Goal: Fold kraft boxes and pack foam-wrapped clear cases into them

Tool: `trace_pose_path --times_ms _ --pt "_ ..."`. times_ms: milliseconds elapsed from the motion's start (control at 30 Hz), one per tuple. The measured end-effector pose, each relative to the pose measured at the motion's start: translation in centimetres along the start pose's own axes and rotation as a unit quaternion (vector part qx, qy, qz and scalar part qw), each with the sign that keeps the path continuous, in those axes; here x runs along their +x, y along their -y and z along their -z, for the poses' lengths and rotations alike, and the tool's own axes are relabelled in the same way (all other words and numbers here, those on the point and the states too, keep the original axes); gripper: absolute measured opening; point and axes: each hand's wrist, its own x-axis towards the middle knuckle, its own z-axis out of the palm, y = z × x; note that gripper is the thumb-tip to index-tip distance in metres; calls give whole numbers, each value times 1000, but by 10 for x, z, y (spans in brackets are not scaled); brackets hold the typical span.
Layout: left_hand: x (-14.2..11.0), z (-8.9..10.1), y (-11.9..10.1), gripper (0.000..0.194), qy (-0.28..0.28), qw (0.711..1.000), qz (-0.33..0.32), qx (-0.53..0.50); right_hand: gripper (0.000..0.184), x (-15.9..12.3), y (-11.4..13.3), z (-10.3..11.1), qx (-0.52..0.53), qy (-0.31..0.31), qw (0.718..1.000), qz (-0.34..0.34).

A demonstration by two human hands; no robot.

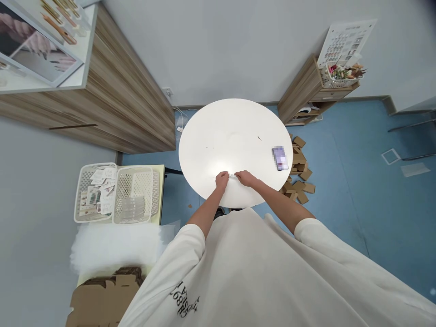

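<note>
Both hands meet over the near part of a round white table [235, 122]. Between them is a small, clear, shiny strip-like item [233, 176], too small to name with certainty. My left hand [222, 180] has its fingers closed on the item's left end. The right end is pinched by my right hand [245, 178], fingers bent together. To the right on the tabletop lies a purple phone-like object [279, 158], blurred out.
Left of me, a white basket of cards [77, 200] and a white basket with clear plastic cases [150, 186] stand beside white sheets [116, 245] and flat brown cardboard [102, 304]. Small brown boxes [299, 159] lie on the floor right of the table.
</note>
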Motion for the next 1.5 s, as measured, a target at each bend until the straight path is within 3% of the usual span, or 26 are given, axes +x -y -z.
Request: trace_pose_path --times_ms 300,600,767,967,1200,1500 --pt "-3 1 -6 30 1 1000 -1 31 17 3 4 0 -77 24 997 -8" --pt "-1 -5 -11 23 -5 999 16 38 16 2 12 -7 -121 24 992 -26" --pt "-8 -5 1 50 -23 998 11 62 19 8 7 -3 -57 -20 996 -67" --pt "-20 -5 14 71 11 998 -29 54 51 11 -5 -12 88 -108 980 -143" --pt "-30 -5 18 64 17 997 -5 75 42 -7 -12 -42 137 -95 975 -147" --pt "-16 -10 7 61 62 996 -24 64 44 -3 -15 -42 201 -114 964 -132"
